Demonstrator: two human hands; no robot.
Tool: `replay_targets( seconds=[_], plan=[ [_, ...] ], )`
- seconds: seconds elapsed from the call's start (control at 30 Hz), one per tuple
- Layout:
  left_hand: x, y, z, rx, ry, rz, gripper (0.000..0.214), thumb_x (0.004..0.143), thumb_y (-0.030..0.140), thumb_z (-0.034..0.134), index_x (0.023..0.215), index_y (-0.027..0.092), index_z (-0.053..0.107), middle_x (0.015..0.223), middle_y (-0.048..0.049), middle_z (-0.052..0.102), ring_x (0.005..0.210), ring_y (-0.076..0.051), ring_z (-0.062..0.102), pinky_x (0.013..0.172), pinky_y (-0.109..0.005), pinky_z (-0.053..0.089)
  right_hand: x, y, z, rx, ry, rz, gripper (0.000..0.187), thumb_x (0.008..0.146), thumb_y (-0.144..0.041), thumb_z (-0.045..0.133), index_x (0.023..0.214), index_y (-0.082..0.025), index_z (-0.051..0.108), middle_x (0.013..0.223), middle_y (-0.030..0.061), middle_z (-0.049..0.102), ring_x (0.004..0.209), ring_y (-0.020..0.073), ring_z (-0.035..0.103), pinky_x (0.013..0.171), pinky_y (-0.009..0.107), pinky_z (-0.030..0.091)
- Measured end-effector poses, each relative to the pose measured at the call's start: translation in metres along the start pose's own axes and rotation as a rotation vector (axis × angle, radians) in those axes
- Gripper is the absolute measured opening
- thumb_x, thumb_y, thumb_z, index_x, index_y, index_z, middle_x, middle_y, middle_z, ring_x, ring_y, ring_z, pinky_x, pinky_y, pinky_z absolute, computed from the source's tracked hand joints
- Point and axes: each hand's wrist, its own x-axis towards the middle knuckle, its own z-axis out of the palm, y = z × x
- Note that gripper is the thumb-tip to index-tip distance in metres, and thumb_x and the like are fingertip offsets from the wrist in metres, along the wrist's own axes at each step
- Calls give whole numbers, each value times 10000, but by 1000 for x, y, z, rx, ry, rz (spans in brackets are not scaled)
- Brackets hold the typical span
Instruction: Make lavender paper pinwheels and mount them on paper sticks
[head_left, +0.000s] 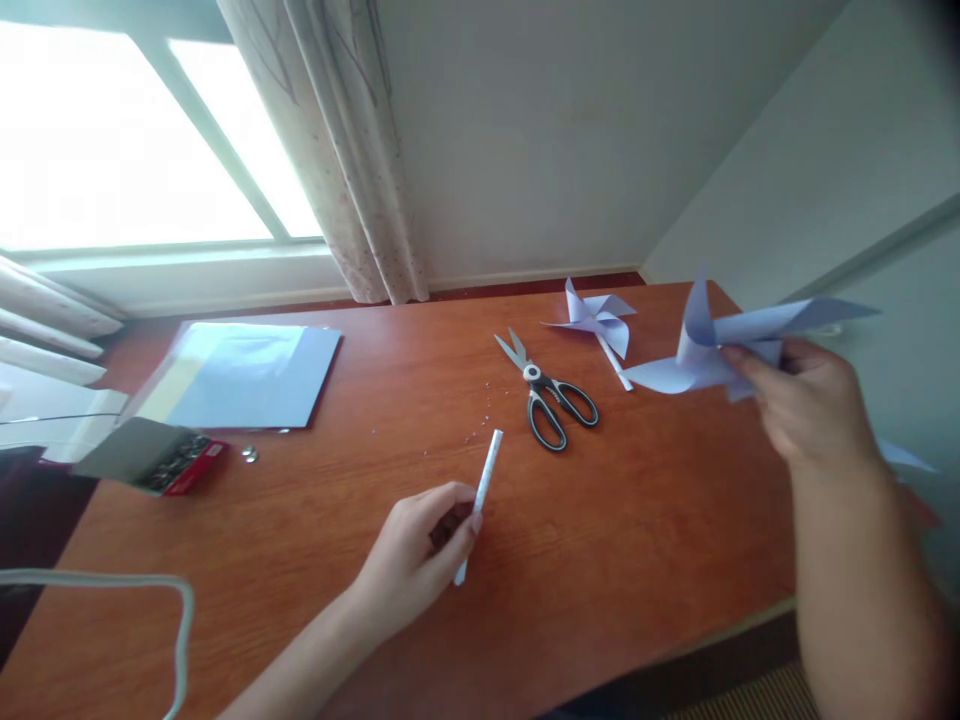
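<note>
In the head view, the left grip (420,548) is clamped on a white stick (489,472) over the reddish-brown counter (645,520), and the right grip (814,400) on a pale paper pinwheel (696,362) above its right end (light pressure should avoid creasing), before a wall (540,140) and bright window (82,140).

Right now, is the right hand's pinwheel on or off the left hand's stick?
Off: the pinwheel and stick are held apart, a wide gap between them.
</note>
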Motion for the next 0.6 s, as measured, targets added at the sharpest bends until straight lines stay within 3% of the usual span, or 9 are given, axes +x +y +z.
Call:
replay_targets(
  seconds=[0.03,0.2,0.3,0.4,0.6],
  plan=[
    [0,0,0,-16,5,-2,174,980,289,525,865,176,590,617,45,549,516,-81,536,527,-177,406,-18,-1,8,250,-131,72,204,584,-157,886,732,-204,754,786,9,718,733,146,620,731,297,482],
    [-3,2,1,-89,36,24,192,982,310,523,880,166,597,643,30,555,526,-88,531,525,-187,418,-102,-3,69,435,-480,235,272,627,-445,877,695,-259,691,667,-7,621,601,165,546,530,299,454],
    [-7,6,0,1,102,97,135,967,274,549,917,170,618,704,7,599,600,-106,547,589,-206,443,-139,-2,105,698,-757,334,276,727,-513,820,738,-266,696,632,-8,555,579,155,486,498,278,397],
    [-11,10,-2,109,167,195,76,945,218,576,957,175,637,773,-11,625,678,-121,560,644,-220,455,-160,3,125,804,-852,317,319,752,-574,780,728,-270,686,612,-6,512,573,164,451,529,304,405],
    [-17,15,-1,128,172,324,116,929,132,573,1027,174,618,767,-8,591,648,-109,537,613,-206,439,-171,20,139,977,-928,292,396,733,-691,681,638,-310,633,545,-23,419,474,135,325,449,268,302]
  ],
)
